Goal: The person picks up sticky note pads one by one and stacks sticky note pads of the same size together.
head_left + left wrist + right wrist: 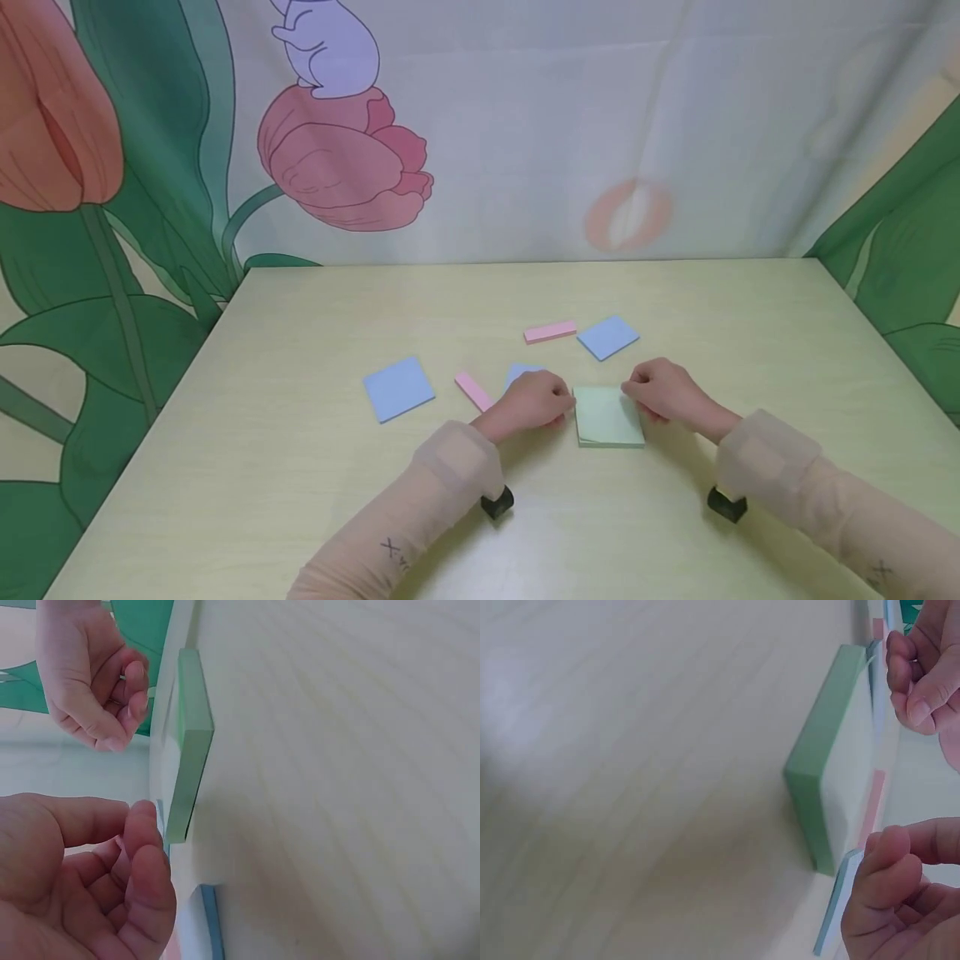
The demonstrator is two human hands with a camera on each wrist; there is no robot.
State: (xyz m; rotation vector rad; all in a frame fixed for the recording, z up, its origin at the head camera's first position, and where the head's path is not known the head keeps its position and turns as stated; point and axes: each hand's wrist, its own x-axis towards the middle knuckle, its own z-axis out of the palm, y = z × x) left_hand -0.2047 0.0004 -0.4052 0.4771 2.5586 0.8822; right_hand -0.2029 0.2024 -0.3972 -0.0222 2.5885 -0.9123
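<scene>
Left hand (pixel 534 398): fingers curled, thumb and index tips meeting, at the upper-left edge of the green pad. Right hand (pixel 666 392): same shape, at the pad's upper-right corner. Can't tell from any view whether either one pinches the top sheet.

Counts: 1 green pad (pixel 609 418), 3 blue pads (pixel 399 389), 2 pink strips (pixel 550 332), 2 sleeves (pixel 772 458), 2 black wrist units (pixel 497 503).

Green pad: square, pale mint, sits on the table between the two hands, right of the table's middle. Thick block, side faces a deeper green in both wrist views. Top sheet runs loose at the near-left corner, with a thin curved line there in the head view.

Blue pads: one well left of the hands, one beyond the green pad and up near the right hand, one partly hidden behind the left hand. Light blue, flat.

Pink strips: narrow. One lies just beside the far-right blue pad, tilted slightly; the other runs diagonally, its near end by the left wrist.

All six pieces lie on the pale wood-grain table (pixel 225 500). Behind it, a curtain (pixel 510 142) printed with tulips and leaves.
</scene>
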